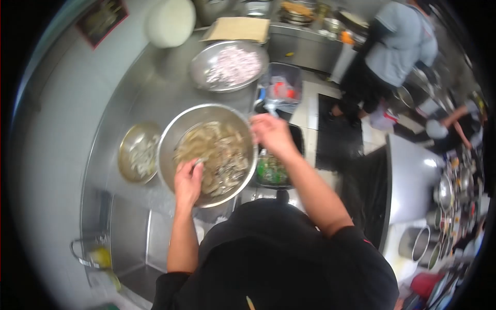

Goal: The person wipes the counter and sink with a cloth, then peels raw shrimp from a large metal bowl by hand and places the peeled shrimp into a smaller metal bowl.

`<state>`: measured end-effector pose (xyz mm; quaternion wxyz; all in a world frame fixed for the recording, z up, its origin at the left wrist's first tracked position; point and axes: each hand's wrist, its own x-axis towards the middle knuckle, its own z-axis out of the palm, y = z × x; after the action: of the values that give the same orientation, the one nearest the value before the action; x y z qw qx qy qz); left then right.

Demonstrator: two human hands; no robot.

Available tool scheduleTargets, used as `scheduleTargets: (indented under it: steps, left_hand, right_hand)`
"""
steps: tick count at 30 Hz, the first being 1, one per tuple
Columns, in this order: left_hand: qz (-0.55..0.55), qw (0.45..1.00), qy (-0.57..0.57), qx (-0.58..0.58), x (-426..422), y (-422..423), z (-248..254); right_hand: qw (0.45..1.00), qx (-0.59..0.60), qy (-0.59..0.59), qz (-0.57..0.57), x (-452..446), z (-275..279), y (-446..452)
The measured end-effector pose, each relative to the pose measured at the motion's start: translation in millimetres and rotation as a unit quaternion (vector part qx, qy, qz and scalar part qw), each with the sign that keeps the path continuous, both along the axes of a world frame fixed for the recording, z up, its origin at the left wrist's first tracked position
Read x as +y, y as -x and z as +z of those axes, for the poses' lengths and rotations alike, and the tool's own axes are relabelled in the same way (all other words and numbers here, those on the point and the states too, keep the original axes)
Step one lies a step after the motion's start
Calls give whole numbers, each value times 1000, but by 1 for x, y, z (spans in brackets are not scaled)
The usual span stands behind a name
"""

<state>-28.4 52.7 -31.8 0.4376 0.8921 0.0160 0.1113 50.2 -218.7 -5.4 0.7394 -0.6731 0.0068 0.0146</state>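
Note:
A large steel bowl [164, 178] holds murky water and many greyish-brown pieces, perhaps shrimp. Over its lower left part is my left hand [188, 182], thumb and fingers pinched round a small greyish piece. My right hand [269, 133] is past the bowl's right rim, above the bins, its fingers bent and blurred; whether it holds anything is hidden. Left of the large bowl sits a smaller metal bowl [124, 161] with pale, translucent pieces. Behind is a wide steel bowl [199, 72] full of pinkish-white pieces.
Two bins stand right of the counter, one with red and clear packaging [283, 89], the other with green items [271, 169]. A sink [129, 235] lies front left. A co-worker [398, 44] stands back right; another person's arm [457, 116] shows at far right.

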Motion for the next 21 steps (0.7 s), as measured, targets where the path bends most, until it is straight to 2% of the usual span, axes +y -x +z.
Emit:
scheduleTargets:
  steps: [1,3,4,5,6,8,9,13,16,18,19,20,21]
  left_hand:
    - [14,1000,-3,-19,4,0,0]
    - [32,996,78,-43,9,1,3]
    - [53,986,158,-8,11,2,11]
    - [72,968,238,22,11,2,24]
    - [85,942,320,48,16,3,31]
    - [68,896,435,65,32,-1,22]
    - [52,867,490,74,37,-4,19]
    - [52,837,539,78,32,-2,28]
    - [67,899,431,42,40,-7,41]
    - [92,953,287,-25,64,-13,57]
    - [104,969,216,-64,85,-20,61]
    - [189,974,11,-122,108,-31,57]
    - [246,955,-119,-117,112,-36,63]
  right_hand:
    - [999,-24,-14,-21,-16,-13,-8]
    - [995,-51,60,-61,-47,-31,-16]
    - [991,-63,95,-66,-61,-46,-23]
    - [979,-12,199,-47,-70,-42,-25]
    - [920,-14,389,-45,-76,-45,-24]
    - [866,-46,496,-36,-73,-53,-20]
    - [865,-72,495,-31,-64,-49,-16]
    - [873,-235,427,-7,-11,-21,6]
    - [867,-313,387,40,18,-14,21]
    - [915,-256,298,94,33,-14,29]
    - [897,-270,334,105,36,-23,29]
    - [877,-284,369,116,38,-32,29]
    - [865,-293,391,111,39,-34,31]
